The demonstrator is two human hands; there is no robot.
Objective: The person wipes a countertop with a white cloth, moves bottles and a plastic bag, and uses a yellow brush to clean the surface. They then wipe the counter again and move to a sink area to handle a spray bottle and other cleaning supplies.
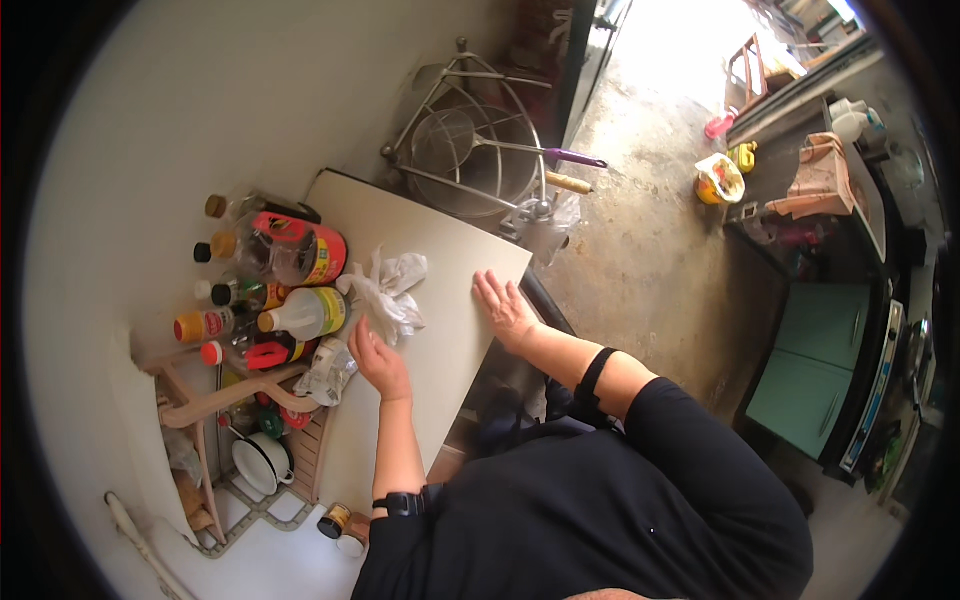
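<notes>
My right hand point(506, 315) lies palm down at the right edge of a white tabletop point(450, 300), fingers extended and holding nothing. A crumpled white cloth point(394, 292) rests on the top between my hands. My left hand point(379, 364) is just below the cloth, its fingers extended beside a white plastic bottle point(307, 313) with a yellow-green label. Nothing shows in its grasp; whether it touches the bottle or the surface I cannot tell. A crumpled plastic packet point(328, 371) sits left of that hand. Behind it stands a large bottle with a red handle point(300, 247).
Several other capped bottles point(217, 326) crowd the wall side. A pink-brown plastic rack point(255, 401) holds a white enamel pot point(260, 463). Beyond the far table edge, a metal stand point(461, 180) carries a strainer with a purple handle point(574, 157). Small jars point(335, 520) stand near my left elbow.
</notes>
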